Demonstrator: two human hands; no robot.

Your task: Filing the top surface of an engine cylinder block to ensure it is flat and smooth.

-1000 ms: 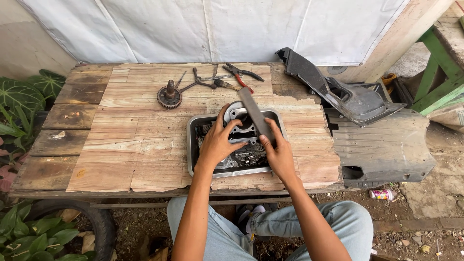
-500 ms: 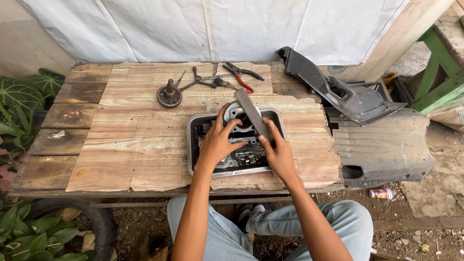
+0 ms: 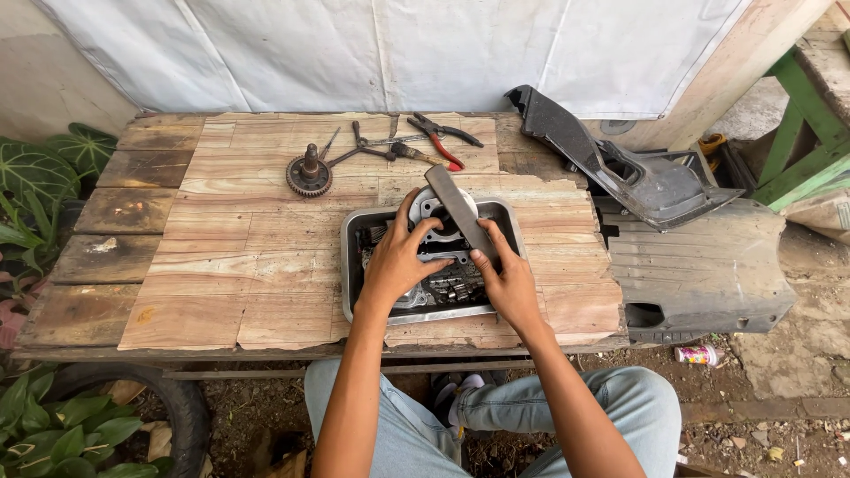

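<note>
My left hand [image 3: 396,263] lies spread over the metal engine part [image 3: 431,257] in the steel tray [image 3: 351,265], just below the centre of the frame. The fingers curl round the part's upper rim and the thumb reaches across toward the middle, so the hand clamps the casting down and keeps it from sliding in the pan — more a pressing hold than a closed fist. My right hand [image 3: 507,285] is wrapped shut around the lower end of a flat grey bar [image 3: 459,211], which looks like a file or sharpening stone; I cannot tell which. The bar slants up and left from my fist, its far end above the round bore of the part, and its flat face seems to rest on the casting's top surface, though the contact itself is hard to make out.

The tray sits on the wooden tabletop [image 3: 221,257], near its right edge and close to me, likely so small pieces and grime stay contained. Toward the top of the frame, well apart from the tray, a toothed gear on a short shaft [image 3: 309,174] stands upright, and beside it to the right lie red-handled pliers [image 3: 445,138] and a few other hand tools — within reach but out of the way. A dark plastic body panel [image 3: 620,168] leans at the upper right, off the table's end.
</note>
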